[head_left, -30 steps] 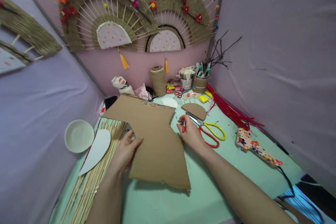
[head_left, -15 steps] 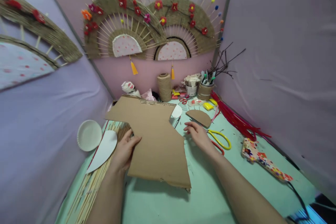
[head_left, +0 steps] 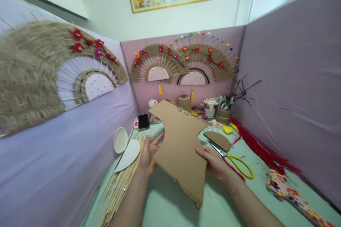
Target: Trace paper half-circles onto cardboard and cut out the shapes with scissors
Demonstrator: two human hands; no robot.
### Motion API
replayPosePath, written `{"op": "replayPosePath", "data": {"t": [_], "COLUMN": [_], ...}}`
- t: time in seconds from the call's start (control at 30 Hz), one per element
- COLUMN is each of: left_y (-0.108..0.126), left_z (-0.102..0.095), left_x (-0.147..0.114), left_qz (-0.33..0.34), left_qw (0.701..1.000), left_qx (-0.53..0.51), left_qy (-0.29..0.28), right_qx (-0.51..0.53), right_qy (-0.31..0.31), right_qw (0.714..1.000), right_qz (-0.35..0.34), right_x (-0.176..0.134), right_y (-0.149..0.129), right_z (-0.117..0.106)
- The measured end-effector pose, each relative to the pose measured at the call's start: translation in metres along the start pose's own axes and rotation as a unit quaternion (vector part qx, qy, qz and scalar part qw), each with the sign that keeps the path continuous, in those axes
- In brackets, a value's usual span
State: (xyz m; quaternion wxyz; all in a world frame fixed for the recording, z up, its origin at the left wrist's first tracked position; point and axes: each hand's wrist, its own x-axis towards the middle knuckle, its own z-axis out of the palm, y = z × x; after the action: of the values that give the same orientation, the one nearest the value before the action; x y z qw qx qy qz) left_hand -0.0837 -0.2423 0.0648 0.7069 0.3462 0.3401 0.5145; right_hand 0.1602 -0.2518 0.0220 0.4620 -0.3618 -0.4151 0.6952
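A piece of brown cardboard (head_left: 183, 149) with curved cut-outs on both sides is tilted above the table. My right hand (head_left: 214, 161) grips its right edge, thumb on top and fingers underneath. Along the left edge, my left hand (head_left: 150, 154) has its fingers spread; it lies against or just beside the cardboard. To the right of my right hand lie scissors (head_left: 234, 163) with one yellow and one red handle, their blades parted. The blades reach to a brown cardboard half-circle (head_left: 217, 140).
Left are thin bamboo sticks (head_left: 122, 188), a white half-circle (head_left: 129, 156) and a white bowl (head_left: 120, 140). Behind stand a twine spool (head_left: 184, 103) and a pot of pens (head_left: 224, 113). Red strips (head_left: 261, 149) and a flower-patterned glue gun (head_left: 295, 198) lie right. Decorated fans (head_left: 160, 58) hang on the partitions.
My right hand has come from beside the scissors onto the cardboard's right edge. The cardboard has turned and tilted, and my left hand's fingers have spread. The camera view has swung up and left.
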Motion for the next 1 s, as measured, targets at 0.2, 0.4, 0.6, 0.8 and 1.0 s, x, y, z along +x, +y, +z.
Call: {"op": "replayPosePath", "data": {"t": [0.2, 0.4, 0.6, 0.8, 1.0], "left_y": [-0.039, -0.069, -0.057, -0.053, -0.051], "left_z": [-0.005, 0.006, -0.001, -0.005, -0.002], "left_x": [-0.015, -0.014, -0.008, -0.003, -0.009], "left_qz": [-0.010, -0.021, 0.025, 0.063, 0.076], "left_qw": [0.995, 0.997, 0.992, 0.987, 0.987], "left_qx": [-0.082, -0.050, -0.060, -0.086, -0.092], "left_qy": [-0.061, 0.062, 0.111, 0.119, 0.106], "right_qx": [-0.013, -0.105, -0.302, -0.567, -0.693], "right_qy": [0.033, 0.019, 0.121, 0.243, 0.213], "right_qw": [0.997, 0.990, 0.941, 0.786, 0.678], "right_qz": [-0.072, -0.096, -0.092, 0.024, 0.122], "right_x": [0.012, 0.014, -0.004, -0.056, -0.063], "right_y": [0.011, 0.018, -0.006, -0.039, -0.030], "right_z": [-0.008, 0.003, -0.017, -0.081, -0.088]}}
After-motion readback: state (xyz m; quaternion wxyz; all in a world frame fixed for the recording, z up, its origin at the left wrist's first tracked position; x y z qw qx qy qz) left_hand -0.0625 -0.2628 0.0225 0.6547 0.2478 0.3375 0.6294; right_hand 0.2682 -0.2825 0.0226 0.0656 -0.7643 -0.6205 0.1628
